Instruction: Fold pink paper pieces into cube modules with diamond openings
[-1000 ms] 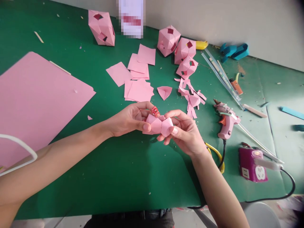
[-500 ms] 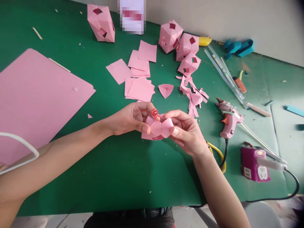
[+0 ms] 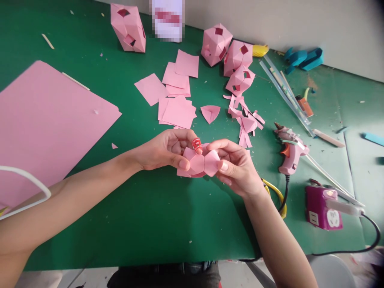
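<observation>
- A folded pink paper piece [image 3: 197, 163] is held over the counter [image 3: 135, 228], between the left hand [image 3: 166, 150] and right hand [image 3: 238, 170]; both hands' fingers [image 3: 220, 144] are clamped on it.
- That single piece looks folded but only partly assembled.
- Beyond it, one folded triangle [image 3: 210, 114] seems ready; flat pink squares [image 3: 178, 113], apparently left to fold, overlap too much to count.
- Four hollow pink forms [image 3: 211, 45] look finished: one leftward, three rightward.
- One glue gun [image 3: 292, 154] lies at right.
</observation>
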`<state>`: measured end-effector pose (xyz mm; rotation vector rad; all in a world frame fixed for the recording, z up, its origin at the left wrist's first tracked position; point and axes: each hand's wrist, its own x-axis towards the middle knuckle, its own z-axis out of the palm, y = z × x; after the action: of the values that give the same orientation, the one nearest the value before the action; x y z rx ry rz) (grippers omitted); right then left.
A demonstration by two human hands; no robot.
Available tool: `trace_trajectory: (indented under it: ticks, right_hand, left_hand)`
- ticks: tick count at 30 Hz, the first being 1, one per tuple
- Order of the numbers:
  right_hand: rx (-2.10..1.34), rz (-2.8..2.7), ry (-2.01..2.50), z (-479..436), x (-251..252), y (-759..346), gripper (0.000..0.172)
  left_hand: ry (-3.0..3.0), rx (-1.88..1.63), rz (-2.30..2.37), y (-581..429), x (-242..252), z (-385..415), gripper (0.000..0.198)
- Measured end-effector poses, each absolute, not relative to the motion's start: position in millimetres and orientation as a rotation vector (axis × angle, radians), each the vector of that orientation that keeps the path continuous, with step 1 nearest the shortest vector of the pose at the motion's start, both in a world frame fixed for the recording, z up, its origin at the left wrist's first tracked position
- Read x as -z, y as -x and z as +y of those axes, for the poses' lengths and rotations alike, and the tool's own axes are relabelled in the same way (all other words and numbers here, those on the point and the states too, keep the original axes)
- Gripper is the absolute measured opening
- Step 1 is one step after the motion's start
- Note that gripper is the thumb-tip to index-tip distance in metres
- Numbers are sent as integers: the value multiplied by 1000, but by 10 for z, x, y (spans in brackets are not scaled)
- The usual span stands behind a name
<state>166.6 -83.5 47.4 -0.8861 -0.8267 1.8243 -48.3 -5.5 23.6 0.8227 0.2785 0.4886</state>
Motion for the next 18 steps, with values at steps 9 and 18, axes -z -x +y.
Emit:
trace_trajectory:
  ticks: [9,18]
  right_hand:
    - [-1818,-815,885,-854,-462,-1651,27]
    - [-1819,-794,851,-849,-433,-1615,29]
  left_hand:
    - [-833,-465,273,497,-239,-53,31]
    - [-825,-433,238,479,-259,-55,28]
